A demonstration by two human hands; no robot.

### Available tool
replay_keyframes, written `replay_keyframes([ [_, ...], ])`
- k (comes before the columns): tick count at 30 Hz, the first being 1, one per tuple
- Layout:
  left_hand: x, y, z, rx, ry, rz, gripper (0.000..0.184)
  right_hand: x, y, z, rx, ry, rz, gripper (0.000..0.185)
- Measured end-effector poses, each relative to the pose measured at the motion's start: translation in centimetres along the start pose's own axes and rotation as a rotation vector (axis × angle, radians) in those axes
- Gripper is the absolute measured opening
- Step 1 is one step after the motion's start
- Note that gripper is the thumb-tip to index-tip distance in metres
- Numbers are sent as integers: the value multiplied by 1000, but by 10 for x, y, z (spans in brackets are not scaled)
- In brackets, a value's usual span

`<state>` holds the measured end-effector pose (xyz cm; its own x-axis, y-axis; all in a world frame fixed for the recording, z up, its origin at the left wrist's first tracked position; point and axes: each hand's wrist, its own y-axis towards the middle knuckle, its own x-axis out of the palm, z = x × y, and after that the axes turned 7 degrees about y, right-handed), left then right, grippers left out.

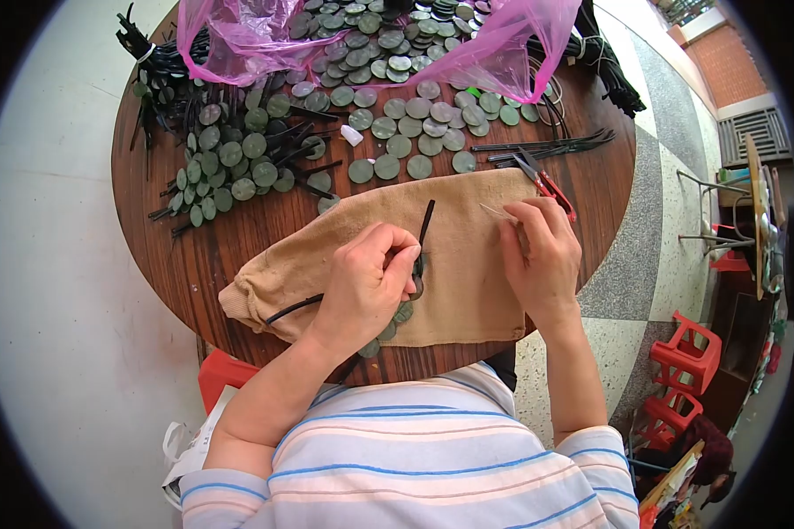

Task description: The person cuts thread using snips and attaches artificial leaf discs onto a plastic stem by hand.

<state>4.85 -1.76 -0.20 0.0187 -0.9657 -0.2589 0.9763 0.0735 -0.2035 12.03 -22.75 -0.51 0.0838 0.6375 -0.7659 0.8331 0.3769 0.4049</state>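
Observation:
My left hand [366, 278] is closed on a black cord [426, 225], one end sticking up past the fingertips and another stretch curving out to the left. Several greenish round discs [388, 332] hang below this hand, partly hidden by it. My right hand [543, 260] is closed, thumb near the forefinger, with a thin pale needle-like strand [492, 210] poking out to the left. Both hands are over a tan cloth [468, 304] spread on the table. Just beyond the right hand lie red-handled cutters [551, 189].
Many loose green discs [388, 128] cover the far part of the round wooden table [172, 264], some in a pink plastic bag [538, 53]. Disc-strung cords [238, 163] are heaped at left. Black cords [547, 145] lie at right. Red stools [686, 353] stand on the floor.

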Motion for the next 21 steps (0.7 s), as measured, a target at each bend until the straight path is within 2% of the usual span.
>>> replay_keyframes([
  [9, -1, 1, 1, -9, 8, -13, 8, 4, 15, -1, -151, -244, -152, 10],
  [18, -2, 1, 1, -9, 4, -21, 8, -14, 2, -14, -1, 24, -203, 7],
  [21, -1, 0, 2, 2, -16, -8, 8, -19, 2, -2, 57, -47, -184, 9],
])
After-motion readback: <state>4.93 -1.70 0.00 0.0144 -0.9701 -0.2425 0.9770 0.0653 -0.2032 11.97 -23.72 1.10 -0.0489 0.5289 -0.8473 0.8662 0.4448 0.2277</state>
